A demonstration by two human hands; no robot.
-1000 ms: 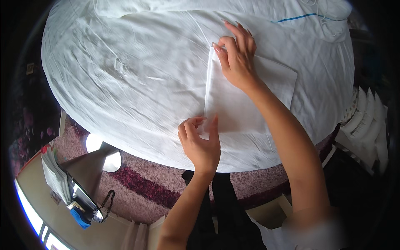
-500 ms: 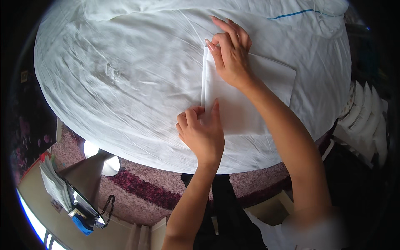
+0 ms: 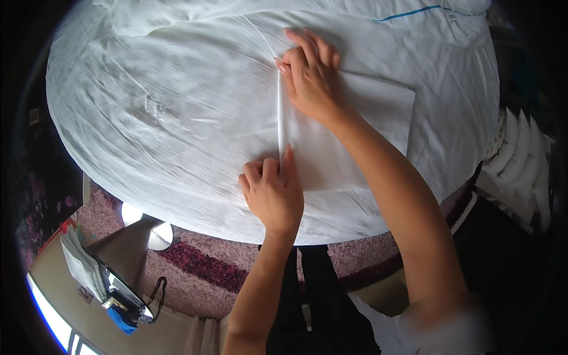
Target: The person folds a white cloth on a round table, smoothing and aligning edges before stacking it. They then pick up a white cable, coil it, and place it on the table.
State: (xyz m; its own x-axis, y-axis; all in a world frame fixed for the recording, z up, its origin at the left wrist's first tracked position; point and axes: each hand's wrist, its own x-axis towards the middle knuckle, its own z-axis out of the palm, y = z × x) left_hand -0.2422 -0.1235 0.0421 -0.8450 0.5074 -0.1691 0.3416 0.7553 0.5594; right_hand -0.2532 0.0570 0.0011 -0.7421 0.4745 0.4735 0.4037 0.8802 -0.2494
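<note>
A broad white sheet (image 3: 177, 142) fills most of the view, creased on its left half and bulging with the lens; what stands beneath it is hidden; below its near edge runs a mauve carpet (image 3: 201, 290) with a darker band (image 3: 204, 264); on the sheet, right of centre and towards the near side, lies a white cloth (image 3: 331, 157), flat and roughly rectangular, its right part crossed by the right forearm; both hands are at its left edge; the right hand (image 3: 313, 80) seems to pinch the far left corner between thumb and forefinger, its other fingers reaching outward; the left hand (image 3: 273, 195) has its thumb laid along the near part of that edge and its fingers curled just left of it, though whether it grips or merely presses I cannot tell; as I judge it, the cloth is already spread and its left edge drawn nearly straight, while the handling of that edge is not yet done; any further folding left cannot be read from here; smallest, a blue line (image 3: 408, 13) marks the bunched white fabric (image 3: 195, 16) at the far side.
</note>
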